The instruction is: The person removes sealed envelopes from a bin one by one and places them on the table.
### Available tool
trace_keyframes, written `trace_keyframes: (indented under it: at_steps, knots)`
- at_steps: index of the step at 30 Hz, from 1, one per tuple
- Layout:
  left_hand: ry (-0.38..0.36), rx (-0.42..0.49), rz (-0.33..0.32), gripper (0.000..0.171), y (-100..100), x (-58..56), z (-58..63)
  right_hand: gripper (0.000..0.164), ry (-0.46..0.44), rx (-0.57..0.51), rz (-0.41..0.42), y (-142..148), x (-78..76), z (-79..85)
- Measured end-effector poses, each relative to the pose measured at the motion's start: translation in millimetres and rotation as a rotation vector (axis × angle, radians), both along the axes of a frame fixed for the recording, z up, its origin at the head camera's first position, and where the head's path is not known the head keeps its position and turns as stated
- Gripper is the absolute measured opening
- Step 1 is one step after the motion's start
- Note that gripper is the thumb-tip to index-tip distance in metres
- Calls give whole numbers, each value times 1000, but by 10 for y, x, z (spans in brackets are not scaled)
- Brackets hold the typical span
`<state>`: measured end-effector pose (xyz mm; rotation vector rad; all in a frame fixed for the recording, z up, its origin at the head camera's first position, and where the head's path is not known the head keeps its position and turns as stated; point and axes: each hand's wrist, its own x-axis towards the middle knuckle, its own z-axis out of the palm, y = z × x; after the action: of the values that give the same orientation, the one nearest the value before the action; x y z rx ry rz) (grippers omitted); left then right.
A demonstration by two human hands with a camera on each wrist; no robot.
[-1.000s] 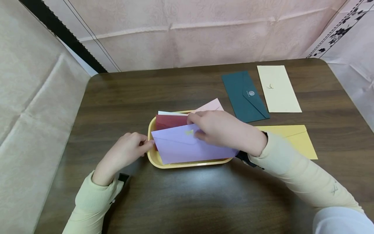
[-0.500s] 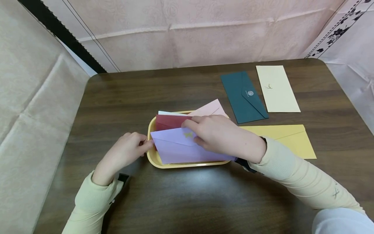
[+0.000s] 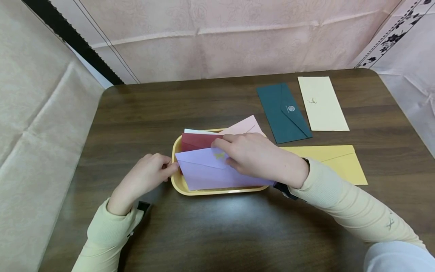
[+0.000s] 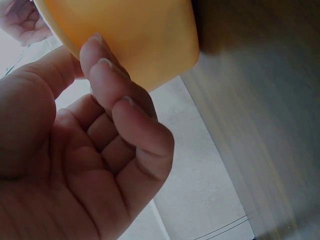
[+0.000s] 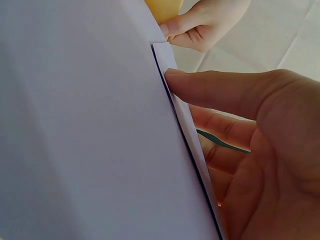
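Observation:
A lilac envelope (image 3: 204,172) leans in the front of a yellow plastic basket (image 3: 179,185), its right end behind my wrist. My right hand (image 3: 253,156) pinches its top edge; the right wrist view has the thumb on the near face of the envelope (image 5: 100,125) and the fingers behind. At the basket's left end, my left hand (image 3: 147,172) holds the rim. In the left wrist view its curled fingers lie against the outer wall of the basket (image 4: 150,40). Behind the lilac one stand a dark red envelope (image 3: 198,141), a white one (image 3: 195,131) and a tilted pink one (image 3: 242,126).
Right of the basket a yellow envelope (image 3: 343,162) lies partly under my right forearm. Farther back lie a dark teal envelope (image 3: 282,113) and a cream one (image 3: 323,104). They rest on a dark wooden table (image 3: 217,234) with pale cloth hanging around it.
My right hand has shifted slightly left and down along the lilac envelope's top edge, exposing more of the pink envelope. The left hand stays at the basket rim.

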<state>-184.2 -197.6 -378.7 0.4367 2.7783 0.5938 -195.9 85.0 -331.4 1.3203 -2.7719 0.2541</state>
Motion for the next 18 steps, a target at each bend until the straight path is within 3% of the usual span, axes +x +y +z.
trace_keyframes:
  at_steps: [8,18]
  knots:
    - [-1,-4,6,34,5,-3,3,32,-3,-28,10,39,-20,49]
    - [-53,-1,19,35,15,16,15,33,17,-42,-27,139,-75,185]
